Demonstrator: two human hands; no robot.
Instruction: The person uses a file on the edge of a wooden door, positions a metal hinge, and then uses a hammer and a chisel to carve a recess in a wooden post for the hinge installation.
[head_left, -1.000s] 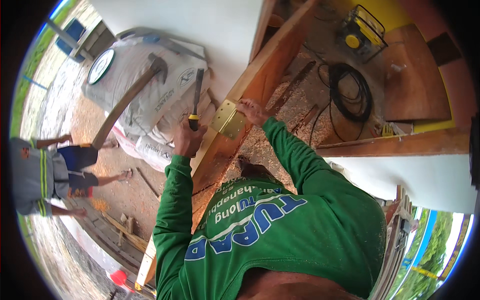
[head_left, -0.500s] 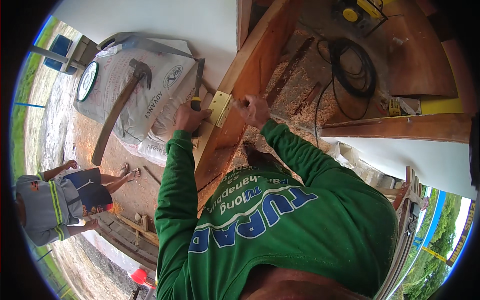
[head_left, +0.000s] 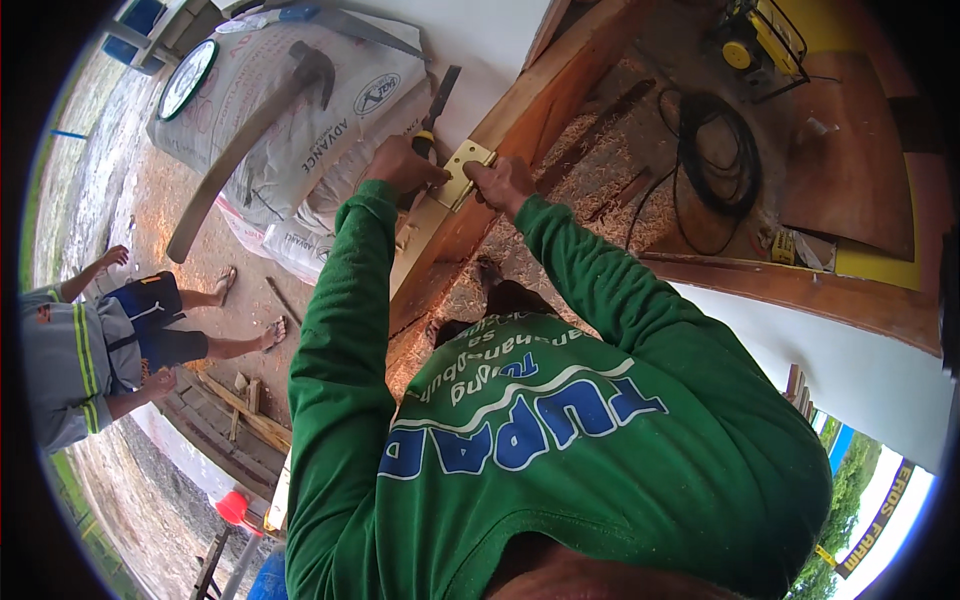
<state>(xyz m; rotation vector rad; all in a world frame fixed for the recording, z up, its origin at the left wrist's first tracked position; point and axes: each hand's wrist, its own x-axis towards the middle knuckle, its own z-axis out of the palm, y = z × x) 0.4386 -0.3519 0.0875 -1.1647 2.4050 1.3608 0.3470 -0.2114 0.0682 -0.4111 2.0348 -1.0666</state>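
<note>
- The brass hinge (head_left: 462, 176) sits on the upper edge of a long wooden beam (head_left: 580, 72), its pale leaf with the screw holes turned up toward me.
- My right hand (head_left: 503, 186) has hold of the hinge from its right side, thumb pressed against it; my fingers hide part of the metal, so I cannot tell how the other leaf lies.
- My left hand (head_left: 400, 166), just left of the hinge, is closed around the yellow-and-black handle of a chisel (head_left: 438, 106); the blade points up and away, and my thumb reaches to the hinge's near left edge.
- Left of the hinge, past my left hand, are bulging white sacks (head_left: 290, 165), with a claw hammer (head_left: 245, 140) slanting across them.
- Up and left of the hinge, a handsaw (head_left: 372, 32) lies at the far edge of the sacks.
- Right of the hinge, well apart from it, a coil of black cable (head_left: 742, 180) rests on a floor strewn with wood shavings.
- Beyond the coil, further from the hinge, stands a yellow-and-black machine (head_left: 742, 54).
- Far left of the hinge is a co-worker (head_left: 70, 365) in a grey top with yellow stripes.
</note>
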